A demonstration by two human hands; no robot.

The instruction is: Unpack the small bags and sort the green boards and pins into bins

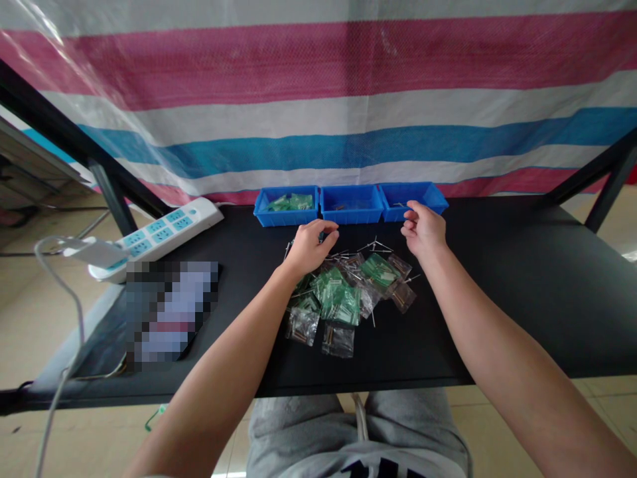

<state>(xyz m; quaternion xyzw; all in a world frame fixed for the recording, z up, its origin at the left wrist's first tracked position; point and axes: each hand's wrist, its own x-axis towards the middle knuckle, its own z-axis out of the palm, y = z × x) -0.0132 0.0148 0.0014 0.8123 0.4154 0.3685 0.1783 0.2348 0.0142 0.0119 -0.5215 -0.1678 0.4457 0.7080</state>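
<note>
My right hand (423, 229) is at the front edge of the right blue bin (432, 199), fingers curled and pinched together. Thin silver bits show by its fingertips; whether they are held or lie in the bin I cannot tell. My left hand (312, 245) hovers over the back left of a pile, its fingers bent towards the thumb; what they hold, if anything, is hidden. The pile mixes green plastic packets (341, 299), clear packets with brass-coloured pieces (338, 340), and loose thin silver pins (375, 244).
Green packets lie in the left blue bin (286, 219); the middle blue bin (352, 216) holds a few small pieces. A white power strip (164, 232) with a plugged-in charger (94, 252) sits left, near a blurred-out flat object (179, 309). A striped sheet (318, 119) hangs behind the black table (522, 299).
</note>
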